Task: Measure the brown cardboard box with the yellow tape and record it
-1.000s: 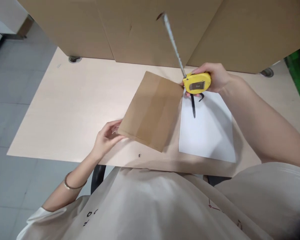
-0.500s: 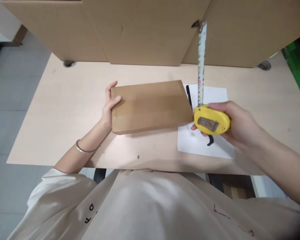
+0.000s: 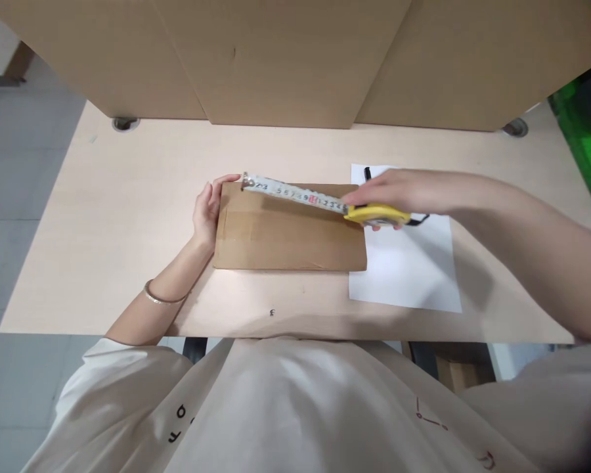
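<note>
On our left, a wide stretch of desk (image 3: 103,230) runs from its slanting edge to our left hand (image 3: 205,213), which touches the cardboard box (image 3: 285,243) at its left end; we cannot tell whether it grips. The box lies between our hands, the tape blade (image 3: 295,194) spanning over it from the yellow tape measure (image 3: 377,214) clasped in our right hand (image 3: 398,188), above the white paper (image 3: 414,276).

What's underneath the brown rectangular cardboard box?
The pale wood-toned table shows around the brown rectangular cardboard box, whose right end overlaps a white rectangular paper sheet. Whatever is directly beneath is covered; table contact cannot be judged.
</note>
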The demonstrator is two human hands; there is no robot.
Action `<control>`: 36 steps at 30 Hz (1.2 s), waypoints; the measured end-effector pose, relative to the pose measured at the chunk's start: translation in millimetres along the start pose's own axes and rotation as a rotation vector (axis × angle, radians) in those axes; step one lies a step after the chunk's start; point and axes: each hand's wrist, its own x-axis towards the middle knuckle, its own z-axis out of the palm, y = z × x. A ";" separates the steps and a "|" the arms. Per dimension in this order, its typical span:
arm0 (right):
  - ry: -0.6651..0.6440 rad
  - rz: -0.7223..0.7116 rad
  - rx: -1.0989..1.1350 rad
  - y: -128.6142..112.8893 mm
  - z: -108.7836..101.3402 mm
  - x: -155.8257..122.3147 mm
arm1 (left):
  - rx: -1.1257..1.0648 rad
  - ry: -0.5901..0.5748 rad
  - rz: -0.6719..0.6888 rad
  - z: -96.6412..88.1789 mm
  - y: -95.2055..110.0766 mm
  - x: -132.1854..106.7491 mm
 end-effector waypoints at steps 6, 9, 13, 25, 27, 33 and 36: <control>-0.101 0.028 -0.359 -59.6 -11.6 52.4 | 0.039 -0.009 -0.016 -0.6 0.0 1.8; -0.159 0.070 -0.313 -68.2 -10.3 61.9 | 0.041 0.009 0.003 0.1 -2.0 4.9; -0.158 0.084 -0.311 -70.3 -8.0 61.6 | 0.112 0.028 0.080 0.1 -5.1 9.1; -0.233 0.055 -0.400 -52.0 -22.0 65.1 | 0.174 0.005 0.019 -8.9 -3.4 13.0; -0.246 0.106 -0.377 -49.5 -23.8 57.5 | 0.182 0.006 0.015 -8.1 -3.6 12.9; -0.247 0.140 -0.289 -31.6 -32.1 44.4 | 0.244 0.000 0.024 -4.0 -2.0 12.2; -0.187 0.177 -0.255 -17.3 -40.2 38.7 | 0.280 0.001 0.039 -3.4 -0.2 11.4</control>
